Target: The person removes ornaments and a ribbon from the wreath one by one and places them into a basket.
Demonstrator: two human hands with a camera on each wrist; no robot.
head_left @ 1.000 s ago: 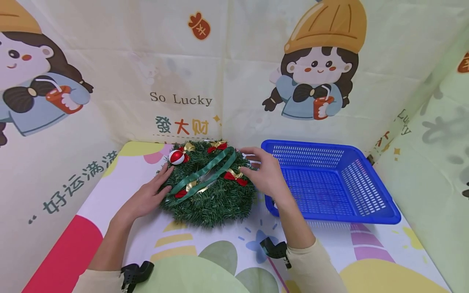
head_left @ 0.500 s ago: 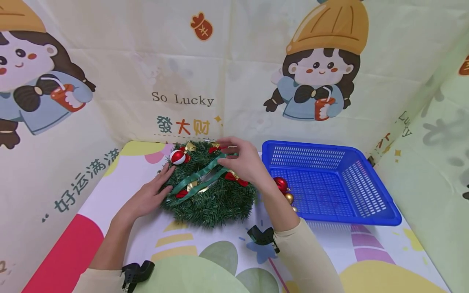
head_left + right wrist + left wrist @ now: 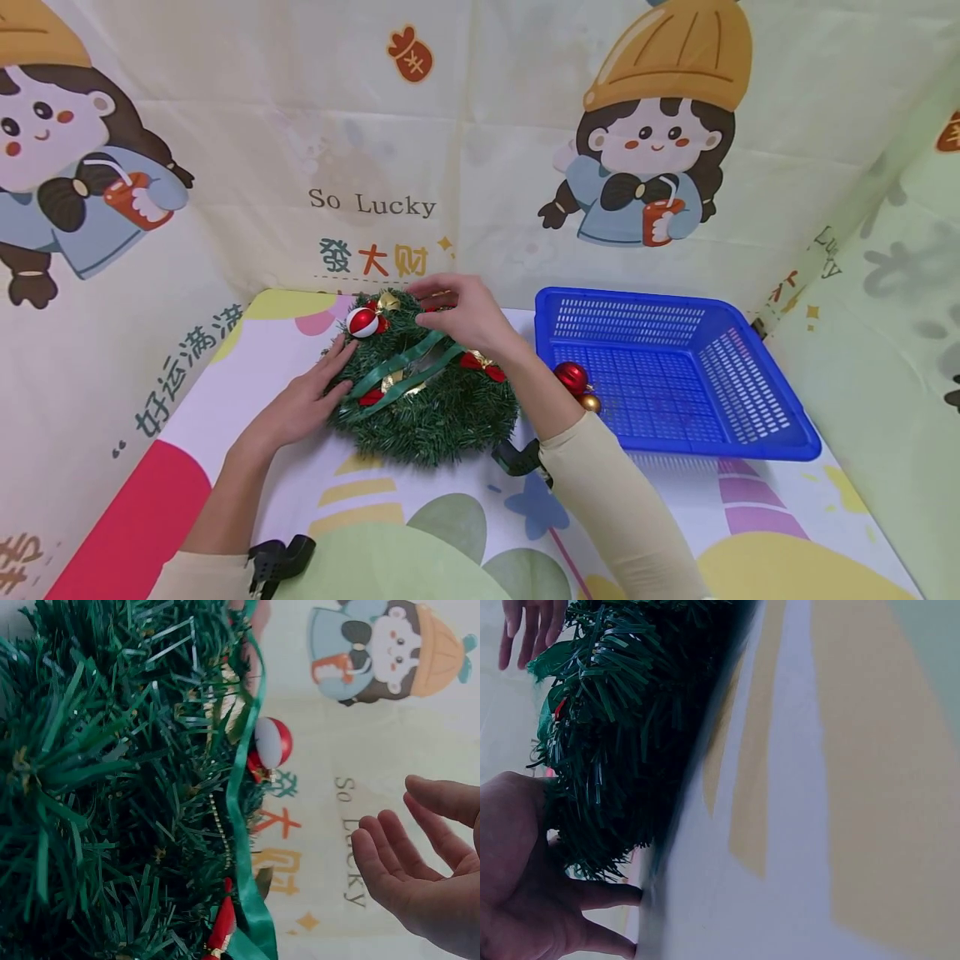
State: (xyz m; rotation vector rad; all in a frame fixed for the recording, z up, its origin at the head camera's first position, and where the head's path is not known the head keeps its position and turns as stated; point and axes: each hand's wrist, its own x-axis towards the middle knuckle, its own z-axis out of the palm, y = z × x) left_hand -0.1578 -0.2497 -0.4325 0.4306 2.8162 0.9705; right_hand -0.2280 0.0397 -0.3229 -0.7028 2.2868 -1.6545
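Note:
A green tinsel wreath (image 3: 442,425) lies on the table, with a green ribbon loop (image 3: 397,360) across it. Red-and-gold bows (image 3: 483,367) and a red-and-white ball (image 3: 362,322) decorate it. My left hand (image 3: 303,406) rests against the wreath's left side, fingers extended; in the left wrist view the fingers are spread beside the branches. My right hand (image 3: 468,317) is above the wreath's far right part, covering one bow and the ribbon's upper end. The right wrist view shows this right hand (image 3: 427,870) with loosely bent fingers and nothing between them, apart from the wreath.
To the right stands a blue perforated plastic basket (image 3: 720,450). A red ball (image 3: 572,377) and a gold ball (image 3: 590,403) lie at its left side, partly behind my right forearm. A printed cloth (image 3: 480,167) hangs close behind the wreath.
My right hand has moved left from the wreath's right edge to above its far part. The balls in the basket came into view. My left hand and the wreath have stayed nearly still.

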